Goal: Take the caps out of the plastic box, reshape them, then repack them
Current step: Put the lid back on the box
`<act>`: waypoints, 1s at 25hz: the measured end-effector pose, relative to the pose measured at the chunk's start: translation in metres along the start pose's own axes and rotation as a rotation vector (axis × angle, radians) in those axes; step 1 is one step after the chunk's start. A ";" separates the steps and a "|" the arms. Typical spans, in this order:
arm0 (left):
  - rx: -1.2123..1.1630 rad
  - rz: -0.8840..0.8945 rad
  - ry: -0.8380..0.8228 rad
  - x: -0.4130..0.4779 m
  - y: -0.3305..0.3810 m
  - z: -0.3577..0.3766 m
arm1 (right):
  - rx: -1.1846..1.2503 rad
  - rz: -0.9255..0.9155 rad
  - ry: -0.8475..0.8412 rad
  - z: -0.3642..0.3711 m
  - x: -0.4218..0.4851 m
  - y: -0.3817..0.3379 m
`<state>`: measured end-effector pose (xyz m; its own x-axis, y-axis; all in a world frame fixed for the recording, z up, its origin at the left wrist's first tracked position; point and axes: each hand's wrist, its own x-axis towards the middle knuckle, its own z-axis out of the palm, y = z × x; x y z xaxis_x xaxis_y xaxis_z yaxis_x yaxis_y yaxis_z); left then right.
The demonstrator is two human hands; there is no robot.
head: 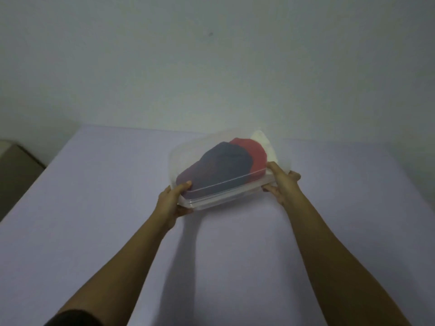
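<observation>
— What was nearest you, from where you stood?

— A dark sleeve [73, 318] at about seven o'clock, low in view; two bare forearms ran up from there toward the middle of the table [94, 184], which was covered in a pale lilac cloth.

— And the hands?

— The left hand [173, 203] was closed on the near left corner of the plastic box [211, 201], thumb on top of the rim, fingers curled underneath; the right hand [282, 184] gripped the near right corner the same way, thumb over the edge, fingers below; both were grasping the box and nothing else.

— Where was the box?

— Just past the centre of the table, toward one o'clock; it was tilted, its far end higher than the near end; whether the underside touched the cloth, I could not tell; the walls were cloudy and translucent.

— The caps?

— Inside, stacked one behind the other; a dark navy cap [223, 163] nearest, a red cap [253, 150] behind it toward one o'clock, a white cap [266, 144] farthest, pressed against the far wall.

— Beyond that?

— A brownish piece of furniture [16, 170] at nine o'clock beside the table's left edge; a plain pale wall [211, 67] at twelve, with a small dark mark [210, 34] on it.
</observation>
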<state>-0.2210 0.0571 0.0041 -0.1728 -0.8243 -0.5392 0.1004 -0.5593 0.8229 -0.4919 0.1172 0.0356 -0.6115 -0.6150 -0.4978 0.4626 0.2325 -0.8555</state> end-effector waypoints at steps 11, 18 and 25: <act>0.198 0.017 -0.005 0.130 0.058 0.070 | -0.016 0.036 0.046 -0.002 0.106 -0.007; 0.221 -0.010 0.013 0.192 0.055 0.083 | -0.037 0.047 0.049 0.005 0.178 0.016; 0.270 0.002 0.007 0.221 0.061 0.088 | -0.021 0.013 0.052 0.014 0.206 0.029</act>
<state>-0.3388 -0.1517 -0.0493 -0.1655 -0.8263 -0.5384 -0.1649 -0.5150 0.8412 -0.5955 -0.0128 -0.0898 -0.6383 -0.5723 -0.5149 0.4571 0.2564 -0.8516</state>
